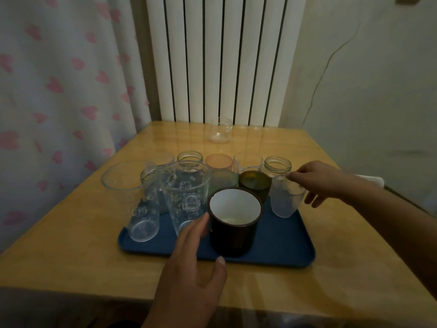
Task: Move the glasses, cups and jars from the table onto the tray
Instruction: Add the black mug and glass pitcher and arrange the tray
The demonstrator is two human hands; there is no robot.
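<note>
On the blue tray (283,252): one dark mug (233,223), left hand (189,263) relaxed beside it; right hand (316,178) pinches one frosted glass (285,200). One glass pitcher (220,131) stands beyond the tray.

a white ribbed radiator (222,60) is standing against the wall behind the table, a pale curtain (63,74) with pink hearts is hanging on the left, and a thin cable (325,67) is running down the right wall (378,79).

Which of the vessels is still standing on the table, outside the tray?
The clear glass pitcher with a handle, alone at the far end of the table near the radiator. All the others stand together on the blue tray.
</note>
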